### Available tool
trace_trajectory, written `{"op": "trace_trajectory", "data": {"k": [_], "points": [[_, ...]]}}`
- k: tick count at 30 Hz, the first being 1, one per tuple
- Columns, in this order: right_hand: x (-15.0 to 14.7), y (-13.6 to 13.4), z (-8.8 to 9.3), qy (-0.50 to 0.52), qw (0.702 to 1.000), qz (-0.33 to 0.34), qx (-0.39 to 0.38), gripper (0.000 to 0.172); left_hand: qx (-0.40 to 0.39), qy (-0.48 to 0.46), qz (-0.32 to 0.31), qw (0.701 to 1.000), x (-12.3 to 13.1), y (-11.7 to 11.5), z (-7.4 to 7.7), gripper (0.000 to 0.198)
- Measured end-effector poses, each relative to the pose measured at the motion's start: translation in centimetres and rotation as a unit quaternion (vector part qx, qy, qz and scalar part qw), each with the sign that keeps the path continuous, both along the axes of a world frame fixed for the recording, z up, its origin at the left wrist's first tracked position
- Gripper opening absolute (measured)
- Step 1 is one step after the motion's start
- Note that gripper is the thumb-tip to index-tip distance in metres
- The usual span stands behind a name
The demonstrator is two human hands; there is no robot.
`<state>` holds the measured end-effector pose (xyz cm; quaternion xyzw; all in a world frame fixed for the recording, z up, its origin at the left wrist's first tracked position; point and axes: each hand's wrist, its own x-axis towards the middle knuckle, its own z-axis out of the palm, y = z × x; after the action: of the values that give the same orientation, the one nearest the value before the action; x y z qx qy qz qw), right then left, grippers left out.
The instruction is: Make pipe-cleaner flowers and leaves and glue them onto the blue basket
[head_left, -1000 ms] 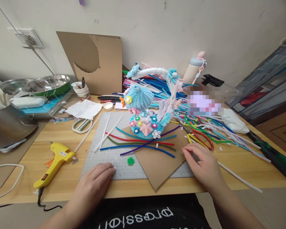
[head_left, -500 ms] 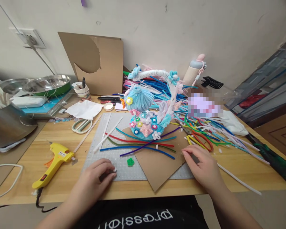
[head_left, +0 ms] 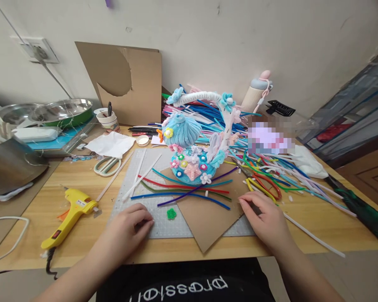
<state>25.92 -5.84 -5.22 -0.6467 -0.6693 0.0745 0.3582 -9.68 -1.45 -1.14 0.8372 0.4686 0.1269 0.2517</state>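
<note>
Resting the curled left hand on the near left of the grey mat, just left of the green flower, with thumb near fingers; cannot tell about any pinch. Holding the right hand beside the right edge of the cardboard, with thumb and forefinger close, grip likewise unclear. Farther, near middle: a blue flowered basket beyond loose coloured stems.

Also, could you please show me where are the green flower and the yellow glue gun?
Green flower (head_left: 171, 214), head view: its centre.
Yellow glue gun (head_left: 76, 204), head view: its body.
</note>
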Motion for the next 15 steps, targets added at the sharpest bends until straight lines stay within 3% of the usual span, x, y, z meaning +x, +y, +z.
{"op": "trace_trajectory", "data": {"k": [9, 15], "points": [[-0.09, 0.06, 0.13, 0.004, 1.0, -0.004, -0.003, 0.014, -0.012, 0.005, -0.03, 0.999, -0.41, 0.6, -0.08, 0.021], [0.01, 0.02, 0.05, 0.009, 1.0, -0.002, -0.007, 0.014, 0.005, 0.003, -0.012, 1.0, -0.74, 0.3, -0.63, 0.019]]}}
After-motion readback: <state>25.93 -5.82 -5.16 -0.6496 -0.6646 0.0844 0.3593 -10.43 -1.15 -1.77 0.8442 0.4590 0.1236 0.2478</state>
